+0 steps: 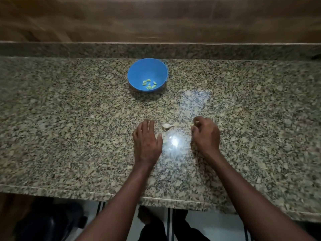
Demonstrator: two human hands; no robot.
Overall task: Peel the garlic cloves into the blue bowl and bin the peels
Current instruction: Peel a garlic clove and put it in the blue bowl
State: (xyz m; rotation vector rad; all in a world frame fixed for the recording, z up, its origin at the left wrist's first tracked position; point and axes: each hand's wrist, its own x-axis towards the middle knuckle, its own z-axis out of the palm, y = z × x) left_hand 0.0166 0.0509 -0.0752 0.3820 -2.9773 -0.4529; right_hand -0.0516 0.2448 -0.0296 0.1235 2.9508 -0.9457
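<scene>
A blue bowl (147, 66) stands toward the back of the granite counter (69, 127) with several peeled garlic cloves (149, 84) lying in its bottom. A pale scrap of garlic peel (167, 126) lies on the counter between my hands. My left hand (147, 141) rests flat on the counter just left of the peel, fingers straight. My right hand (205, 134) hovers to the right of the peel with its fingers curled; something small and pale shows at its fingertips, too small to identify.
A raised granite ledge (156, 50) and a wooden wall (156, 20) close off the back. The counter's front edge (86, 193) runs near my forearms. Below it lie a dark object (50, 221) and the floor.
</scene>
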